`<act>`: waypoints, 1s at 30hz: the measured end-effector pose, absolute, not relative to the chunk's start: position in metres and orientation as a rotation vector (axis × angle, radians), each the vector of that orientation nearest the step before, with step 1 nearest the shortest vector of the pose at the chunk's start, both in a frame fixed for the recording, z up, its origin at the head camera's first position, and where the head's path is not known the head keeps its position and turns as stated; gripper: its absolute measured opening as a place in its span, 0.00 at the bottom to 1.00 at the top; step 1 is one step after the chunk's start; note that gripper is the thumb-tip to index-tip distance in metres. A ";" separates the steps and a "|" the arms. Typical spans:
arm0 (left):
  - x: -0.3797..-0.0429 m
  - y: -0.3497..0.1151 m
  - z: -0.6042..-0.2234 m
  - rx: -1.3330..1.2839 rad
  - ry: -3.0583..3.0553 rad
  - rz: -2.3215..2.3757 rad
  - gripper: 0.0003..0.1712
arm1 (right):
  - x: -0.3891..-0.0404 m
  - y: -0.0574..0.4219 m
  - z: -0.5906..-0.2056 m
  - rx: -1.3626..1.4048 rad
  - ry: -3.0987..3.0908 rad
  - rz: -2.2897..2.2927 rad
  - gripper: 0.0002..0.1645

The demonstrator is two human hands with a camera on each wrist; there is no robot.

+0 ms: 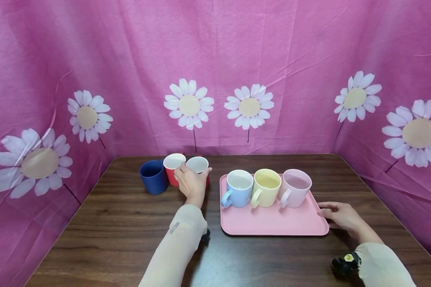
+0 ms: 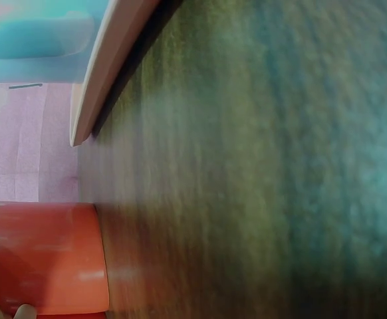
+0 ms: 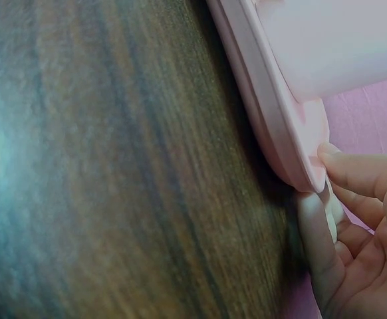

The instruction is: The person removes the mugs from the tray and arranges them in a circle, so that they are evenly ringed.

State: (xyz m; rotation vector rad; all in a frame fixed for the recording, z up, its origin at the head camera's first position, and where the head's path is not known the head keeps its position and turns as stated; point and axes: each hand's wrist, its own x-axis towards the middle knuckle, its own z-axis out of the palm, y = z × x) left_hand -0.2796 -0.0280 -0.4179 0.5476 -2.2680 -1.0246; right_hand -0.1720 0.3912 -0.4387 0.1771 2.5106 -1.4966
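Left hand (image 1: 191, 183) grips the right-hand red mug (image 1: 197, 164), fingers on its left side and thumb on its right. Mug is upright, white inside, near the rear edge of the desk (image 1: 129, 231). Left-hand red mug (image 1: 170, 175) stands just beside it, so the fingers have only a narrow gap between the two. Dark blue mug (image 1: 153, 181) stands just beside the left-hand red mug, on its left.

Right hand (image 1: 344, 217) pinches the right rim of the pink tray (image 1: 269, 223); in the right wrist view its thumb lies over the rim and a finger sits beneath. Tray lies on the desk. Three upright mugs stand in a row along its rear half: light blue mug (image 1: 240, 193) close to the left rim, yellow mug (image 1: 267, 191) in the middle, pale pink mug (image 1: 296, 189) close to the right rim. All three handles face the front left. Tray floor shows from this row to the front rim.

A strip of wood separates the gripped mug from the tray's left rim. Wider wood runs from the tray's right rim to the desk's right edge. Pink curtain (image 1: 219, 52) hangs directly behind the rear edge.
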 end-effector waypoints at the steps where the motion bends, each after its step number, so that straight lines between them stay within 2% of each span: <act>1: -0.279 -0.028 -0.418 0.547 -2.267 -1.023 0.56 | -0.172 0.391 -0.439 0.176 2.510 -1.497 0.31; 8: -0.276 -0.028 -0.418 0.528 -2.221 -1.027 0.55 | -0.172 0.390 -0.437 0.166 2.514 -1.483 0.30; 15: -0.273 -0.029 -0.411 0.389 -2.126 -1.074 0.50 | -0.172 0.389 -0.435 0.175 2.524 -1.458 0.31; 30: -0.252 -0.027 -0.402 -0.358 -2.086 -1.110 0.33 | -0.172 0.389 -0.435 0.182 2.518 -1.465 0.31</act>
